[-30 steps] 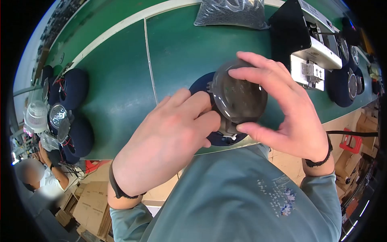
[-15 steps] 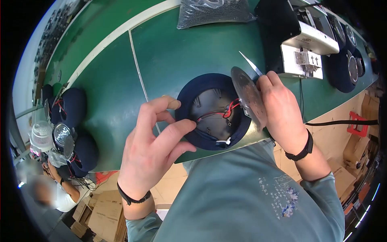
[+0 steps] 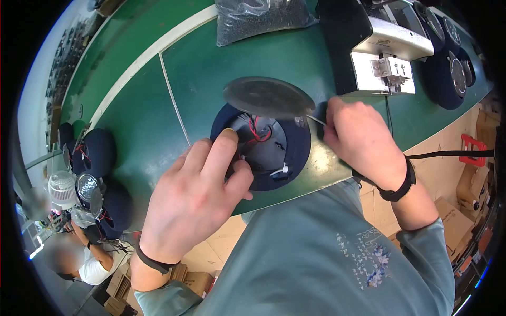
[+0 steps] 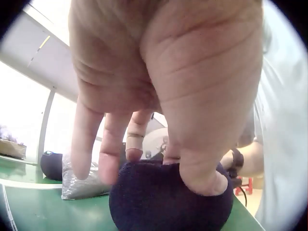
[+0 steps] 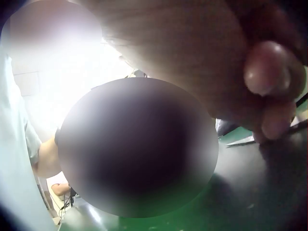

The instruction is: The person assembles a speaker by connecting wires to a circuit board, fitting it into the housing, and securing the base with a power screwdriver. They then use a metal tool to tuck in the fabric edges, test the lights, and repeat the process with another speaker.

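A round navy fabric-covered housing (image 3: pixel 298 152) lies with its opening up near the bench's front edge. My left hand (image 3: pixel 192 197) grips its left rim, fingers bent over the opening; the left wrist view shows the thumb (image 4: pixel 204 180) against the outer fabric. Red wires (image 3: pixel 257 134) and a white cable tie (image 3: pixel 279 170) show inside the grey interior. A dark round disc (image 3: pixel 269 99) stands tilted over the housing's far side. To the right, my right hand (image 3: pixel 363 145) holds thin pointed metal tweezers (image 3: pixel 316 120), their tip at the disc's right edge.
A black and silver machine (image 3: pixel 392 68) stands at the back right, beside several navy housings (image 3: pixel 440 87). A clear bag of dark small parts (image 3: pixel 258 23) lies at the back. More housings (image 3: pixel 100 152) and another person (image 3: pixel 95 263) are at left. A cable (image 3: pixel 448 154) runs off right.
The disc, earlier between the right hand's fingers, has swung from the housing's right side to its far side. My left hand has moved farther over the left rim. The tweezers now point left.
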A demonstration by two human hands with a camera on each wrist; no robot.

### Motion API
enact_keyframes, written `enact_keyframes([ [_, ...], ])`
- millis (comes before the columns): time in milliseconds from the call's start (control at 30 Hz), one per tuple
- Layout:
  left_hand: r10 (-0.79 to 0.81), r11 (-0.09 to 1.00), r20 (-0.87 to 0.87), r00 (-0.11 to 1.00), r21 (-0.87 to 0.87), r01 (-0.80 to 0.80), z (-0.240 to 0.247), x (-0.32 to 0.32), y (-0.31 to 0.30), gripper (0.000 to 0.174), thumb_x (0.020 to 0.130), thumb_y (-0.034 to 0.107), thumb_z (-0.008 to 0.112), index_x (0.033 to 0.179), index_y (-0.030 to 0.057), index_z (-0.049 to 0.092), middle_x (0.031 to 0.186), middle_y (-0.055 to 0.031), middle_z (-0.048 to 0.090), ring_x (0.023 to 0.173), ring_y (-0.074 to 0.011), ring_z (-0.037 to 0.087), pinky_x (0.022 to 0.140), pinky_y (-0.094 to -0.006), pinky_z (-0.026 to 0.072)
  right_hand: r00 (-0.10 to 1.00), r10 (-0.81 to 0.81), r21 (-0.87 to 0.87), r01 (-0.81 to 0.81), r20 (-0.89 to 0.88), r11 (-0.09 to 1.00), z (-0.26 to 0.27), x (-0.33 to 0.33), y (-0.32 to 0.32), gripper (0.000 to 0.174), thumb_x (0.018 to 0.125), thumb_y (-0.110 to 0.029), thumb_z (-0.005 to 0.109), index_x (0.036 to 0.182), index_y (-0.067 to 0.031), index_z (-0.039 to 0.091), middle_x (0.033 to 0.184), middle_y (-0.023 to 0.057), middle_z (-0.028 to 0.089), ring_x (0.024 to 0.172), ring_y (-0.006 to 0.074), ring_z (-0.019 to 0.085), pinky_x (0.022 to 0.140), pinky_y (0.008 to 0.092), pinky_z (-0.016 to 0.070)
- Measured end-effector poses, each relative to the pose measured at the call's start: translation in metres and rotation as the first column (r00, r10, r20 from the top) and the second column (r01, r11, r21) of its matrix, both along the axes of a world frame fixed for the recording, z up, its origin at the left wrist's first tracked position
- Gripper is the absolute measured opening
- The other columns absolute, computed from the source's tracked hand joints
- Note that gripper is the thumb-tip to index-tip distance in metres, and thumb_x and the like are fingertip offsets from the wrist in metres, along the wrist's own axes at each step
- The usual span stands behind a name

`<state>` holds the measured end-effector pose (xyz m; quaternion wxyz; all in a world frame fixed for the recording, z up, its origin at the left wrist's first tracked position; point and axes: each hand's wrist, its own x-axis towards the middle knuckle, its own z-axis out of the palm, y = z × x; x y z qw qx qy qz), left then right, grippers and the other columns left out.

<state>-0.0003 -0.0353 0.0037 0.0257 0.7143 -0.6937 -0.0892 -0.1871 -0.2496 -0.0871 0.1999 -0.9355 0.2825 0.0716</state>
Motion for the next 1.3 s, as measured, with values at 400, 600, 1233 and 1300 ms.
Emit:
enact_keyframes([
  [400, 0.046, 0.988, -0.158, 0.986, -0.142, -0.069, -0.012, 0.005, 0.009, 0.038, 0.073, 0.027, 0.091, 0.101, 0.0093, 0.073, 0.131, -0.0134, 0.064, 0.109, -0.0330, 0.070, 0.075, -0.0424, 0.0600, 0.911, -0.084, 0.329, -0.059, 0.403, 0.943, 0.096, -0.029, 0.013, 0.026, 0.084, 0.006, 0.070, 0.110, 0.0032, 0.072, 0.097, 0.0144, 0.068, 0.079, 0.0312, 0.064, 0.071, 0.0452, 0.0519],
  [600, 0.064, 0.985, -0.207, 0.976, -0.144, -0.095, -0.011, 0.005, 0.011, 0.039, 0.072, 0.029, 0.091, 0.100, 0.0089, 0.073, 0.133, -0.0132, 0.064, 0.111, -0.0336, 0.071, 0.077, -0.0437, 0.0605, 0.704, 0.631, -0.360, -0.525, 0.326, 0.771, 0.101, 0.016, 0.012, 0.027, 0.075, -0.011, 0.074, 0.100, 0.0007, 0.076, 0.097, 0.0089, 0.064, 0.083, 0.0270, 0.062, 0.075, 0.0396, 0.0468],
  [1233, 0.071, 0.978, -0.247, 0.966, -0.175, -0.116, -0.016, 0.006, 0.013, 0.041, 0.070, 0.031, 0.090, 0.095, 0.0068, 0.069, 0.134, -0.0114, 0.062, 0.105, -0.0308, 0.069, 0.078, -0.0434, 0.0603, 0.794, 0.516, -0.239, -0.460, 0.321, 0.855, 0.094, 0.010, 0.019, 0.027, 0.073, 0.001, 0.078, 0.099, -0.0046, 0.079, 0.092, 0.0050, 0.064, 0.078, 0.0273, 0.058, 0.078, 0.0397, 0.0457],
  [1300, 0.068, 0.969, -0.308, 0.949, -0.207, -0.136, -0.015, 0.005, 0.012, 0.045, 0.071, 0.036, 0.091, 0.095, 0.0053, 0.070, 0.134, -0.0136, 0.062, 0.105, -0.0321, 0.069, 0.078, -0.0429, 0.0606, 0.783, 0.499, -0.245, -0.436, 0.372, 0.866, 0.088, 0.008, 0.023, 0.029, 0.075, 0.006, 0.080, 0.101, -0.0053, 0.079, 0.092, 0.0051, 0.065, 0.078, 0.0270, 0.058, 0.076, 0.0395, 0.0450],
])
